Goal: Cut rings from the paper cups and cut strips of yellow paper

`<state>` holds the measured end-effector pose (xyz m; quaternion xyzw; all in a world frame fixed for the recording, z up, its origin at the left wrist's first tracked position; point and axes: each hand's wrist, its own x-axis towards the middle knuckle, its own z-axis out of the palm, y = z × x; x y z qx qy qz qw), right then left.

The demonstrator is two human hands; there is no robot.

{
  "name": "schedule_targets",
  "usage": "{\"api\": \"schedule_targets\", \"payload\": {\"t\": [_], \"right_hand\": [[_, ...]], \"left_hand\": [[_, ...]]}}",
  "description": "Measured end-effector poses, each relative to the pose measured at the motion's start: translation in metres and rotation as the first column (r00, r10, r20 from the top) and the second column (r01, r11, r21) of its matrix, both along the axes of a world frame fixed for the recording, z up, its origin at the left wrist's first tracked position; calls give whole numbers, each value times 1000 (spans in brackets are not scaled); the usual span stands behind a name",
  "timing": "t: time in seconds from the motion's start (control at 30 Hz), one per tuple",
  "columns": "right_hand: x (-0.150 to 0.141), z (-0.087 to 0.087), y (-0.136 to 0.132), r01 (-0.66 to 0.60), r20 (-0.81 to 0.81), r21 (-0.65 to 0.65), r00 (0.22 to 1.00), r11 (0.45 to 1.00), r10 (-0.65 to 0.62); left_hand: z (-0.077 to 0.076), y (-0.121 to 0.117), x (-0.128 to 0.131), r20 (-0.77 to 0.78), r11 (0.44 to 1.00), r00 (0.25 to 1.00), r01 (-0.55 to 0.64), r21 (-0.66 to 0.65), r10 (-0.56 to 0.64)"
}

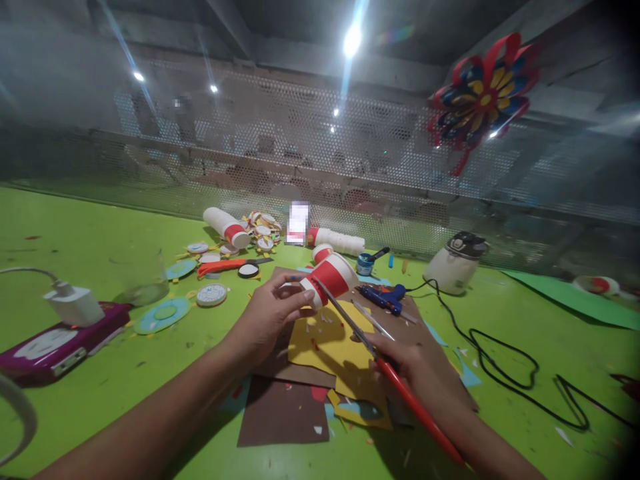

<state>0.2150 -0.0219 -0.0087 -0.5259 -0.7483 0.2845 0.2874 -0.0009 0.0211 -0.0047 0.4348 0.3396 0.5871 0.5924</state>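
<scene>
My left hand (273, 312) is closed round the base of a red and white paper cup (333, 277), held on its side above the table. My right hand (407, 363) grips red-handled scissors (373, 350). Their blades are spread apart and point up-left, with the tips against the cup's side. Under both hands lie a yellow sheet (330, 343) and brown sheets (285, 413) of craft paper, with small scraps scattered over them.
Green table (100, 227). A blue glue gun (383, 298) with a black cord (500, 360) lies right of the cup. More cups (227, 227), paper discs (163, 315) and a small blue pot (366, 264) sit behind. Purple power strip (55, 343) at left, white pot (456, 265) at right, mesh fence behind.
</scene>
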Motion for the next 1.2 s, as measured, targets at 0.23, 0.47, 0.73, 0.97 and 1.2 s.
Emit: {"api": "schedule_targets", "payload": {"t": [0.23, 0.47, 0.73, 0.97, 1.2], "right_hand": [[1, 1, 2, -56, 40, -34, 998, 998, 58], [-1, -1, 2, -51, 51, -48, 997, 998, 54], [2, 0, 2, -45, 52, -23, 998, 999, 46], [-1, 2, -4, -10, 31, 30, 999, 1000, 9], [3, -3, 2, -11, 38, 70, 999, 997, 9]], "left_hand": [[2, 1, -3, 19, 998, 1000, 16, -56, -15], [-3, 5, -3, -25, 999, 1000, -14, -43, 13], [-6, 4, -1, -71, 999, 997, -21, -28, 19], [-6, 4, -2, -11, 999, 1000, 1, -38, -1], [-3, 4, -5, 24, 996, 999, 37, -81, -35]]}}
